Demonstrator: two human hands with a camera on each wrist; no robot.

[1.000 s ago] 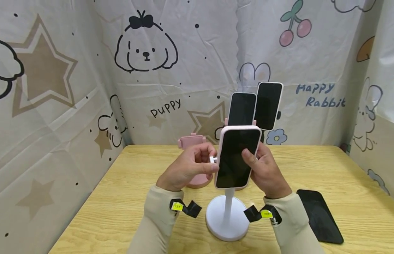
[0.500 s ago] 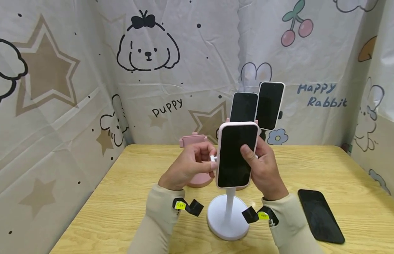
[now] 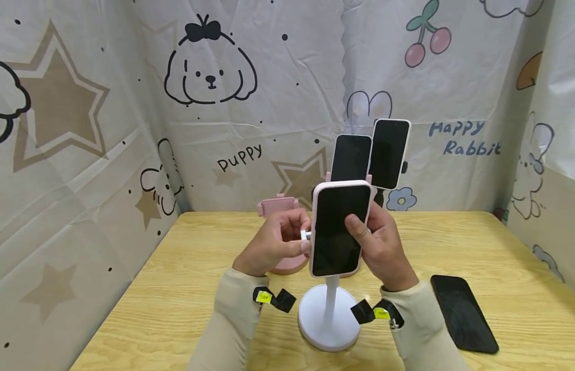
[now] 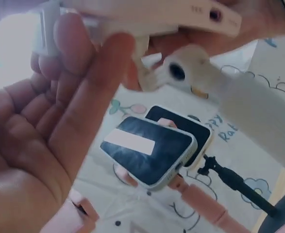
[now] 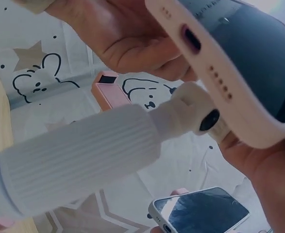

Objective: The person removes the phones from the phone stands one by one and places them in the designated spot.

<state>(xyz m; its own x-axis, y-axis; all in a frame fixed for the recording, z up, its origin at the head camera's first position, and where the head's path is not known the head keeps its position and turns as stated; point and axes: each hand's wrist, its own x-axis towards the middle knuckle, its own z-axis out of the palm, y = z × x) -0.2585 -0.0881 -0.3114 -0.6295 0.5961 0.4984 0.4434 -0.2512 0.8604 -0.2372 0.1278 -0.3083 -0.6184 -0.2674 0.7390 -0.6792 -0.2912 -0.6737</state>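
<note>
Cartoon-print sheets with puppies, stars, cherries and rabbits hang round a light wooden table (image 3: 213,309). Near its front edge stands a white stand (image 3: 328,319), round base on the wood and a slim pole rising between the person's two wrists. At the top of the pole sits a phone in a pink case (image 3: 339,229), upright with its dark screen facing the wearer.

The right hand (image 3: 377,247) grips the phone from its right side, thumb laid across the glass and fingers curled behind the case. The left hand (image 3: 275,242) is just beside the phone's left edge, its thumb and fingertips pinching the small white clamp tab (image 3: 306,235) that sticks out there. The wrist views show the ribbed pole and its ball joint directly under the phone's bottom edge.

Behind, two more phones (image 3: 351,157) (image 3: 388,153) sit raised on stands near the back sheet. An empty pink stand (image 3: 278,208) is behind the left hand. A black phone (image 3: 462,313) lies flat on the table, well apart to the right.
</note>
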